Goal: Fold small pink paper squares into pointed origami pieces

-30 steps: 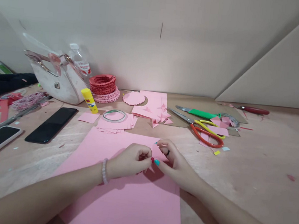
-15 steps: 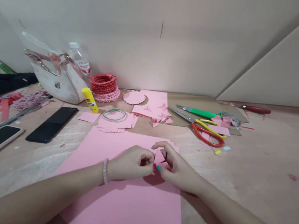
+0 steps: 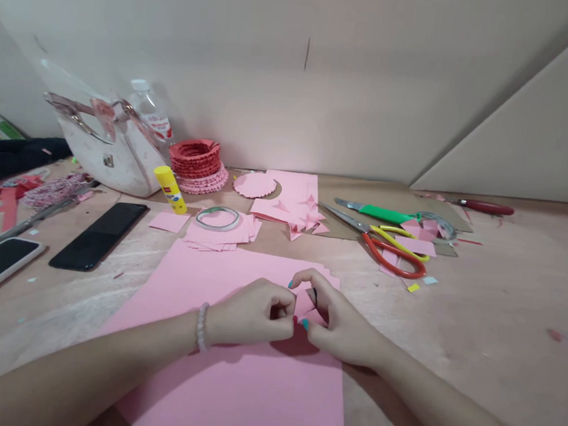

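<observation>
My left hand (image 3: 259, 311) is closed, thumb and curled fingers pinching the near-left side of a small folded piece of pink paper (image 3: 304, 302). From the right, my right hand (image 3: 337, 315) curves its fingers round the same piece, with the thumb at its lower edge. Parts of the folded paper are covered by the fingers. Both hands are just above large pink paper sheets (image 3: 246, 397) lying on the table. Beyond them, several small folded pink points (image 3: 308, 219) rest on more pink paper.
Scissors (image 3: 395, 250) and a green-handled knife (image 3: 389, 214) lie at the right. A glue stick (image 3: 170, 190), a tape roll (image 3: 218, 218) on cut paper squares and a black phone (image 3: 98, 235) are at the left. Behind stand a handbag (image 3: 113, 156) and red paper rings (image 3: 195, 159).
Both hands keep hold of the folded paper with small finger shifts. The left fingers and thumb have moved slightly to the right, and the right thumb has slid a little.
</observation>
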A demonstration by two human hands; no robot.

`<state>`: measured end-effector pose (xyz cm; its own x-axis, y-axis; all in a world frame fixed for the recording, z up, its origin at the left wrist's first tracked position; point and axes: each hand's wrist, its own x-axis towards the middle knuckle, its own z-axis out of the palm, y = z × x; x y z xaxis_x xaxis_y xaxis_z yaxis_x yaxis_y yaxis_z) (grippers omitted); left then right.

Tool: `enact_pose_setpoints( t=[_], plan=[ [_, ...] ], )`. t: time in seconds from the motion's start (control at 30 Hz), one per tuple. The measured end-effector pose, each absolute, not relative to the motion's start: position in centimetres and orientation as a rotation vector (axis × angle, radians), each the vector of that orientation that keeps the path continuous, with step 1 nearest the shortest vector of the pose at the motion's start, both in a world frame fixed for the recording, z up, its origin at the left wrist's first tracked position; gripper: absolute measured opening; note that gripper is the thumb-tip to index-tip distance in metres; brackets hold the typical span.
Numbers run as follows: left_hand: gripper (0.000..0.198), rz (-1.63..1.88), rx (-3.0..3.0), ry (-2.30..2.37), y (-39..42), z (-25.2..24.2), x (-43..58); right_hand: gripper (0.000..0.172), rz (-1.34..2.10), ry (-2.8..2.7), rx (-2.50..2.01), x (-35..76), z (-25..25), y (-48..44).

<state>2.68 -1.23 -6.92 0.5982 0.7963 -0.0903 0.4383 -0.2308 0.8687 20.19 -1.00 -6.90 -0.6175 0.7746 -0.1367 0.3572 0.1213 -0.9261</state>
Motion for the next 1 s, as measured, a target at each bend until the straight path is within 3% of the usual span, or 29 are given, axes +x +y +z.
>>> enact_pose_setpoints(
  t=[0.63, 1.0],
  plan=[
    [0.01, 0.462, 1.801, 1.046, -1.07, -6.79, 2.6, 0.04, 1.663, -1.836, -0.984, 20.32, -7.23, -0.67],
    [0.01, 0.466, 1.784, 1.081, -1.05, -6.67, 2.61, 0.048, 1.788, -1.72, -0.925, 20.72, -7.57, -0.48]
  ],
)
